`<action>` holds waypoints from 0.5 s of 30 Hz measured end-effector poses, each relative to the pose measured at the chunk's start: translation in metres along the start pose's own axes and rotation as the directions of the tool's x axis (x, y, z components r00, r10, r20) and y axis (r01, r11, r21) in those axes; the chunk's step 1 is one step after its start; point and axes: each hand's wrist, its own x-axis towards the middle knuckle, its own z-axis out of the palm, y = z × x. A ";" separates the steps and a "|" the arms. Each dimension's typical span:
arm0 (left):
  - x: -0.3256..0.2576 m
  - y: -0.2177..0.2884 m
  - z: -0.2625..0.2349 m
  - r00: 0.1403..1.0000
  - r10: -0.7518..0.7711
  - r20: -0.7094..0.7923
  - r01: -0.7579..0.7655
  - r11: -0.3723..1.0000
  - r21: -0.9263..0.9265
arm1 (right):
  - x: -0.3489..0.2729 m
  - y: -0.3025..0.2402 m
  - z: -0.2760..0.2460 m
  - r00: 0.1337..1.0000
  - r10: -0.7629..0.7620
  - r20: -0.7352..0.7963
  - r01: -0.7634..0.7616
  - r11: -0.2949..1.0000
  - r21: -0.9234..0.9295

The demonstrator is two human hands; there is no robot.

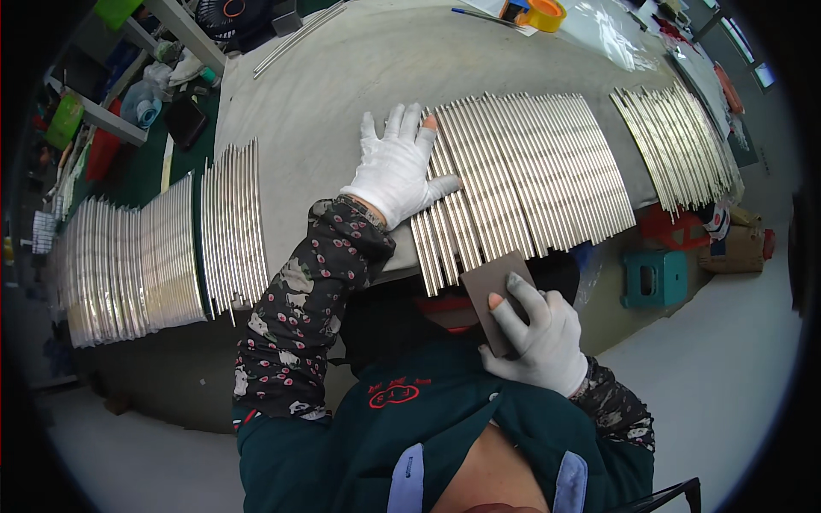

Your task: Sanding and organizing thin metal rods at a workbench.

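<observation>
A broad row of shiny metal rods lies side by side on the table in front of me. My left hand, in a white glove with a bare fingertip showing, is spread flat at the row's left edge. Its thumb rests across the leftmost rods, several of which jut nearer to me than the others. My right hand, also gloved, is closed on a flat grey-brown rectangular pad. The pad is tilted at the near ends of the rods; whether it touches them I cannot tell.
More metal rods lie at the left, beside plastic-wrapped bundles. Another rod group sits at the right. A few thin rods, a yellow tape roll and a pen lie toward the back. A teal stool stands on the floor.
</observation>
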 end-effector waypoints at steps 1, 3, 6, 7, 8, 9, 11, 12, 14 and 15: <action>0.001 0.002 0.000 1.000 0.024 -0.006 -0.024 1.000 -0.009 | 0.012 -0.001 -0.003 0.999 0.030 0.025 -0.030 0.999 -0.017; 0.002 0.003 0.000 0.999 0.032 -0.019 -0.033 0.999 -0.022 | 0.036 0.002 0.008 0.999 0.042 -0.033 -0.043 0.998 -0.055; 0.000 0.001 0.002 1.000 0.016 -0.007 -0.016 1.000 -0.019 | 0.013 -0.005 0.004 0.998 0.054 0.027 -0.054 0.998 0.015; -0.001 0.000 0.003 1.000 0.004 -0.006 -0.005 1.000 -0.014 | 0.000 -0.005 0.001 0.997 0.050 0.060 -0.052 0.998 0.045; -0.001 -0.001 0.004 1.000 0.002 -0.003 -0.002 1.000 -0.010 | -0.003 -0.005 -0.001 0.996 0.018 0.083 -0.021 0.999 0.030; -0.001 0.001 0.003 1.000 0.016 -0.001 -0.016 1.000 -0.015 | 0.002 -0.005 -0.002 0.996 0.023 0.084 -0.026 0.999 0.027; 0.003 0.005 0.000 0.999 0.033 0.007 -0.033 0.999 -0.029 | 0.024 -0.002 0.005 0.997 0.079 0.012 -0.079 0.997 -0.017; 0.003 0.004 -0.002 1.000 0.020 0.015 -0.020 0.999 -0.029 | 0.032 0.000 0.015 0.995 0.083 -0.048 -0.084 0.996 -0.021; 0.005 0.004 0.000 0.999 0.026 0.021 -0.025 0.999 -0.035 | 0.021 -0.003 0.006 0.997 0.081 0.002 -0.081 0.996 -0.025; 0.002 0.001 -0.001 0.999 0.012 0.031 -0.011 0.999 -0.033 | 0.013 -0.007 0.001 0.997 0.060 0.054 -0.060 0.998 -0.017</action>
